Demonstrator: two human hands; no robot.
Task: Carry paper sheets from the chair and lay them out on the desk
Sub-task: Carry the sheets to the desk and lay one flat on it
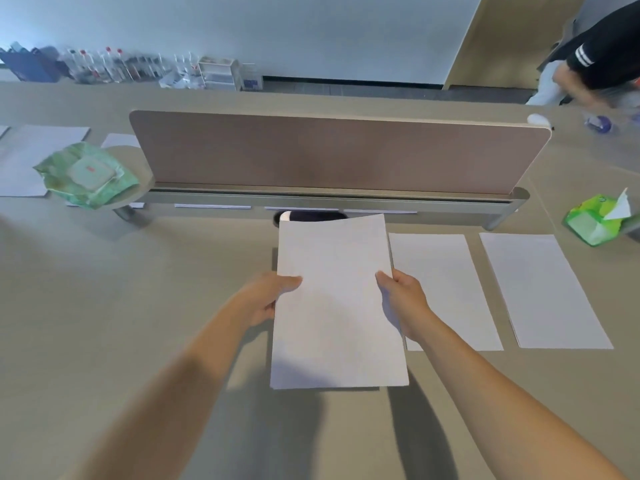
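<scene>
I hold a white paper sheet (pixel 336 306) flat over the grey desk (pixel 121 306), just above its surface, casting a shadow below. My left hand (pixel 266 299) grips its left edge, thumb on top. Its right edge is pinched by my right hand (pixel 405 303). Two more white sheets lie flat on the desk to the right: one (pixel 446 289) right beside the held sheet, another (pixel 543 289) further right. The chair is out of view.
A brown divider panel (pixel 339 150) stands across the desk behind the sheets. A green wipes pack (pixel 88 174) sits on a small shelf at left, a green tissue pack (pixel 599 220) at right. Papers (pixel 31 157) lie beyond at far left. Another person (pixel 602 60) is at the top right.
</scene>
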